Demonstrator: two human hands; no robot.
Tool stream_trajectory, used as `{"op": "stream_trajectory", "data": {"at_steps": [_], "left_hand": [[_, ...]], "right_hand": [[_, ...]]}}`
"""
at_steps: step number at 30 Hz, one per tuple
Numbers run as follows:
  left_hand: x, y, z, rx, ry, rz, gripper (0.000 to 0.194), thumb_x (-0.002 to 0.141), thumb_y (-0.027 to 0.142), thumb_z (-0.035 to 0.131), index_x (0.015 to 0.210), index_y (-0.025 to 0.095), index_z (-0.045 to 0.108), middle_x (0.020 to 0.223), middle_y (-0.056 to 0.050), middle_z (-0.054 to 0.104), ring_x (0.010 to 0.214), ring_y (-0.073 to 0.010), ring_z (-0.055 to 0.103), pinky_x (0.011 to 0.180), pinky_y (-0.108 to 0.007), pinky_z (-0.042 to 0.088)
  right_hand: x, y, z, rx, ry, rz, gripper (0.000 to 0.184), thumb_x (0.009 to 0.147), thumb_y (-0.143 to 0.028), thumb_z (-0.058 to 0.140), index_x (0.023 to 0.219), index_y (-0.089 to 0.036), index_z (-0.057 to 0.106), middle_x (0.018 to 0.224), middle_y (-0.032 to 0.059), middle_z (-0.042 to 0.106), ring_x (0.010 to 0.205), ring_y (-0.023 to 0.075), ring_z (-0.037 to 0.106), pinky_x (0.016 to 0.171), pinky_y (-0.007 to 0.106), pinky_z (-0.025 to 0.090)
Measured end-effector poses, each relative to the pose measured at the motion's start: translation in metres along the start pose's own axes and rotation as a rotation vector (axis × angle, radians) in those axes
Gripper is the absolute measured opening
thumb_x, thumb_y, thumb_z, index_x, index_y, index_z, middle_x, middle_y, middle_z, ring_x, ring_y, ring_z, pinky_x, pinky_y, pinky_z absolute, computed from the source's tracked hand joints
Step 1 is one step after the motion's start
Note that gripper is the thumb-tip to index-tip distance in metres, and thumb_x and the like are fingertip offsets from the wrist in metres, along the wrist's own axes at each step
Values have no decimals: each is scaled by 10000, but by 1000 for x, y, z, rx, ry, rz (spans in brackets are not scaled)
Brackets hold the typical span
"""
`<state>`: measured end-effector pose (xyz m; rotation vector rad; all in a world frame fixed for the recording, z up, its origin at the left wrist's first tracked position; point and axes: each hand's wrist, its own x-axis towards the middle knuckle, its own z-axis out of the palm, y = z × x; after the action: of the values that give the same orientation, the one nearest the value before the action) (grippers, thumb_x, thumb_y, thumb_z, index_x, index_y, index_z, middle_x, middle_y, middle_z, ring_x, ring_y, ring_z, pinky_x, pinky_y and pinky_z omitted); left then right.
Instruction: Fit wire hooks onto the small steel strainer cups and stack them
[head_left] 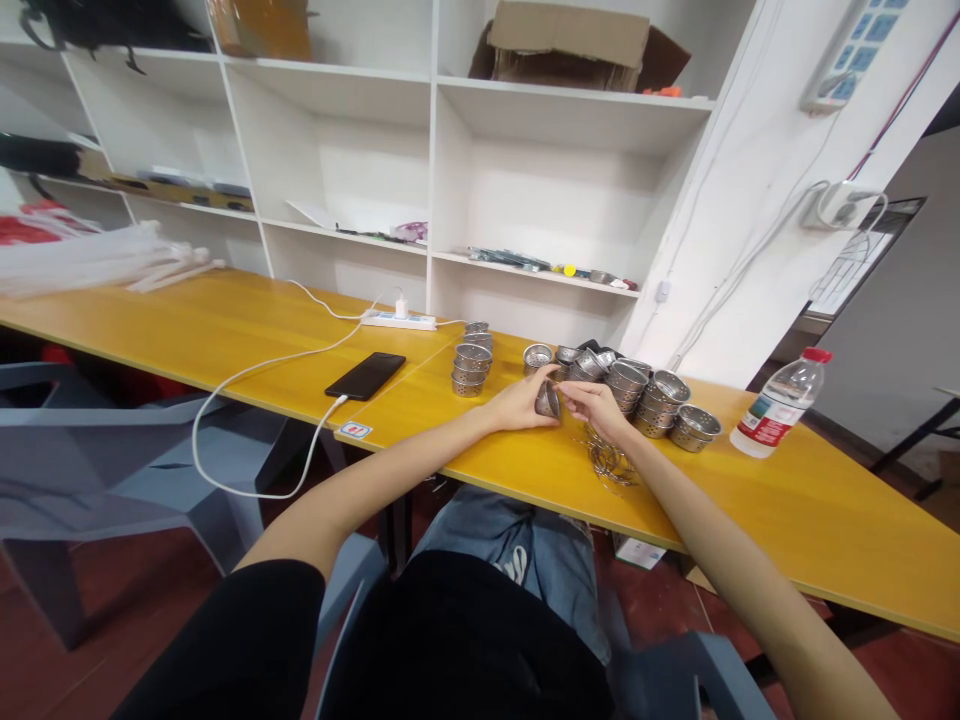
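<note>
My left hand [523, 402] is wrapped round a small perforated metal cup [547, 400], tilted on its side above the table. The fingers of my right hand [592, 402] are pinched together at the cup's rim; whatever they hold is too small to make out. Below my right wrist lies a tangle of thin metal wire pieces [609, 462]. Just behind and right of my hands stand stacks of similar metal cups [654, 405], with a loose cup [696, 428] at their right end. Another stack of cups [470, 368] is left of my left hand.
A black phone [366, 376] on a white charging cable [225, 492] lies to the left, near a power strip [397, 321]. A water bottle [780, 405] with a red cap stands at the right. White shelves [431, 180] rise behind the yellow table [517, 470].
</note>
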<state>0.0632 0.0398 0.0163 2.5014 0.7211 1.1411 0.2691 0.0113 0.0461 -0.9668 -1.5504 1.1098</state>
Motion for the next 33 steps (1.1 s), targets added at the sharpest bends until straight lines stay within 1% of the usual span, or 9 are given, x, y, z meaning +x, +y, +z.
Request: {"op": "stream_trajectory", "data": {"at_steps": [2, 4, 6, 9, 12, 17, 20, 25, 33], "left_hand": [[0, -1, 0, -57, 15, 11, 1025, 719, 498, 871, 1524, 224, 297, 1247, -128, 661, 1181, -328, 661, 1020, -455, 513], [1, -2, 1, -104, 35, 17, 974, 712, 506, 881, 1470, 224, 339, 1227, -121, 662, 1158, -311, 667, 1013, -439, 509], [1, -4, 2, -135, 56, 10, 894, 711, 497, 885, 1396, 222, 379, 1209, -113, 660, 1128, -294, 670, 995, -424, 508], [1, -6, 2, -154, 68, -2, 814, 711, 491, 883, 1308, 219, 402, 1119, -76, 663, 1033, -259, 672, 928, -383, 512], [1, -6, 2, -150, 77, -2, 791, 697, 499, 890, 1258, 221, 407, 1035, -37, 648, 946, -227, 653, 860, -344, 499], [0, -3, 2, -158, 51, 12, 755, 694, 496, 890, 1208, 233, 404, 987, -9, 646, 897, -201, 631, 820, -316, 471], [1, -3, 1, -145, 62, 5, 734, 682, 513, 891, 1164, 237, 410, 957, 10, 623, 849, -184, 612, 778, -298, 455], [1, 0, 0, -149, 72, 22, 695, 660, 528, 889, 1089, 239, 424, 964, 17, 579, 819, -165, 568, 749, -285, 439], [0, -2, 2, -173, 83, 3, 692, 645, 531, 889, 1066, 240, 423, 948, 25, 540, 804, -152, 537, 739, -283, 435]], "right_hand": [[0, -1, 2, 31, -9, 0, 436, 647, -505, 892, 873, -139, 827, 587, -9, 509, 594, 116, 393, 504, 272, 233], [1, 0, 3, 53, -8, -9, 373, 654, -468, 884, 825, -142, 825, 595, -4, 516, 607, 120, 372, 517, 280, 249], [2, 0, 5, 72, -2, -11, 311, 660, -431, 876, 794, -155, 822, 644, 14, 572, 617, 121, 362, 532, 286, 284], [5, 2, 7, 95, 7, -10, 263, 647, -393, 882, 777, -174, 815, 790, 52, 686, 630, 123, 372, 565, 301, 351], [6, 3, 7, 116, 12, -25, 263, 643, -396, 893, 756, -174, 808, 847, 72, 720, 634, 125, 381, 580, 313, 377], [5, 5, 8, 139, 11, -36, 294, 619, -409, 925, 747, -165, 822, 799, 65, 705, 651, 120, 408, 594, 308, 385], [5, 5, 8, 144, 8, -39, 299, 612, -416, 930, 747, -168, 829, 785, 59, 708, 657, 120, 435, 607, 305, 399], [3, 2, 8, 122, -1, -16, 317, 592, -426, 941, 764, -180, 840, 804, 68, 731, 698, 147, 536, 635, 308, 449], [1, 2, 8, 82, -13, -19, 321, 565, -451, 950, 740, -201, 850, 825, 71, 764, 715, 172, 597, 660, 312, 507]]}}
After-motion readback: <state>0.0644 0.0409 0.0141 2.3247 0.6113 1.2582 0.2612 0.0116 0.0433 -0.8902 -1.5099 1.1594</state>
